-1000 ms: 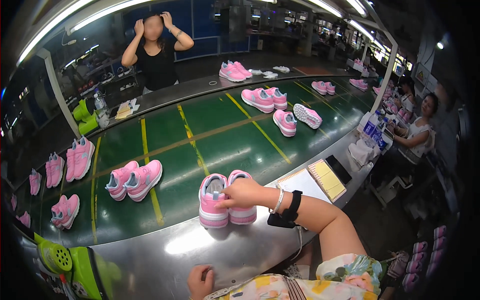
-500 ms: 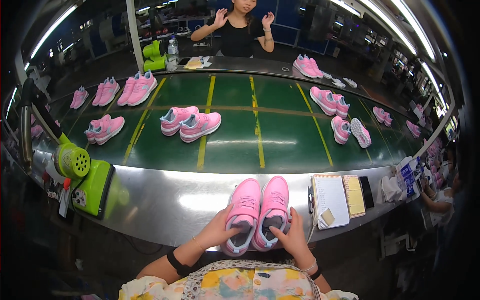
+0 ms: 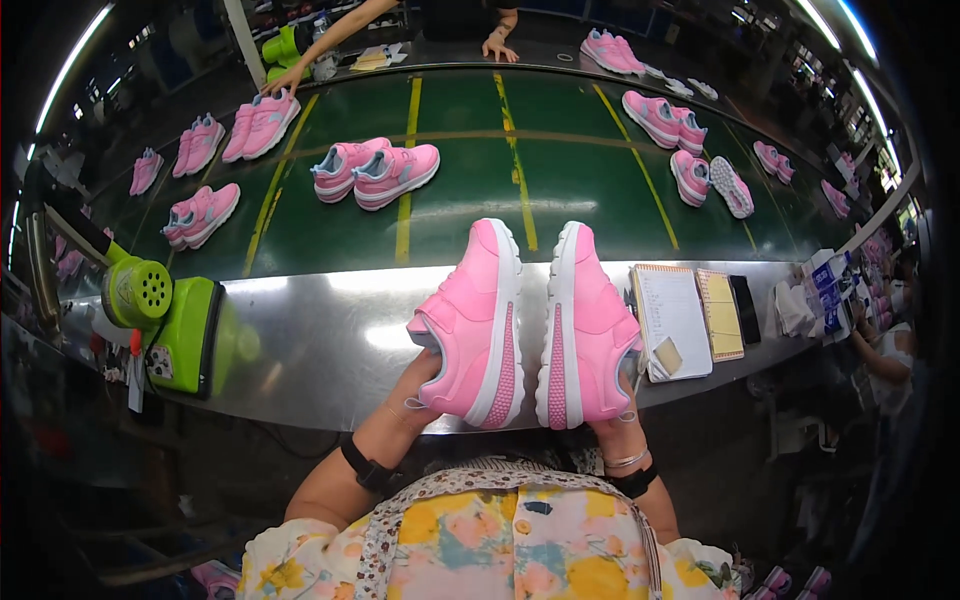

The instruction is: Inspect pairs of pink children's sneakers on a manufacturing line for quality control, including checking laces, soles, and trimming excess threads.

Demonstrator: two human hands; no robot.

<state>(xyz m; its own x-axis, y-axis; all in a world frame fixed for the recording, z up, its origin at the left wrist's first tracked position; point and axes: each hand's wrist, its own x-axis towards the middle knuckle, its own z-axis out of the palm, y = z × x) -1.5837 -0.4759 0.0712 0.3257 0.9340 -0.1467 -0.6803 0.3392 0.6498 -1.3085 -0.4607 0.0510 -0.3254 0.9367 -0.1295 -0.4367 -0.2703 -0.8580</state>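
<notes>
Two pink sneakers are raised in front of me, turned on their sides with toes pointing away and white soles facing each other across a narrow gap. My left hand [image 3: 428,366] reaches into the opening of the left sneaker [image 3: 462,335] and holds it up from inside. In the same way, my right hand [image 3: 626,385] is inside the right sneaker [image 3: 596,335], at its outer side. The shoes hide most of my fingers. Pebbled pink panels show along the midsoles near the heels.
Below the shoes lies a metal bench edge [image 3: 300,325]. A green machine [image 3: 190,335] stands left; a notebook [image 3: 675,320] and yellow pad [image 3: 720,315] lie right. Beyond, a green conveyor [image 3: 470,225] carries pink sneakers. Across it, a co-worker's hand [image 3: 285,80] touches a sneaker pair [image 3: 262,125].
Both sneakers have gone from upright, soles down, to lifted and rolled with soles facing each other. My hands went deeper inside. The co-worker lowered both hands, one onto a shoe at left.
</notes>
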